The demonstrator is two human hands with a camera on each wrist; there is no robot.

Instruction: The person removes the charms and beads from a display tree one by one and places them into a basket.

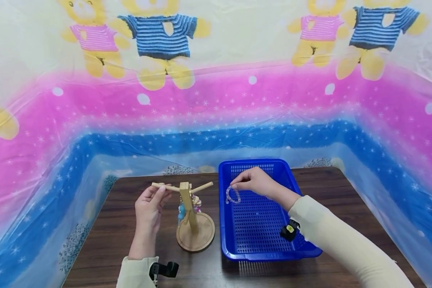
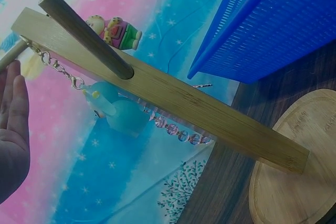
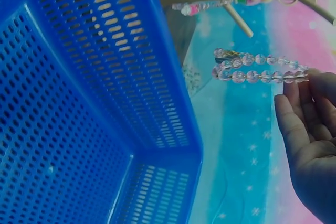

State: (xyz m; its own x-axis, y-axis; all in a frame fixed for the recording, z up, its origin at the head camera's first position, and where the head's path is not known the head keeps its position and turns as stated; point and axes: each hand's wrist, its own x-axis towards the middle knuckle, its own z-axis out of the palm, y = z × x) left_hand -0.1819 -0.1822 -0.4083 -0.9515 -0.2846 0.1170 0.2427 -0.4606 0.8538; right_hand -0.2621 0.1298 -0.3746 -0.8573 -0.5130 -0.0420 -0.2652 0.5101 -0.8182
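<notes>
My left hand (image 1: 149, 208) pinches one arm of a wooden display stand (image 1: 189, 208), thumb on the near side and fingers behind. From the stand hang a blue figure keychain (image 2: 128, 114), a small figurine with green trousers (image 2: 128, 38) and a string of clear and pink beads (image 2: 182, 136). Over the left part of the blue basket, my right hand (image 1: 257, 182) holds a clear pinkish bead bracelet (image 3: 252, 76) between thumb and fingertips. The bracelet dangles as a loop, its far end held at the fingertips in the right wrist view.
The blue plastic basket (image 1: 270, 255) stands right of the stand's round base (image 1: 206, 230), with perforated sides and bottom. Both are on a dark wooden table (image 1: 108, 240). A patterned cloth with bears (image 1: 216, 100) encloses the table's back and sides.
</notes>
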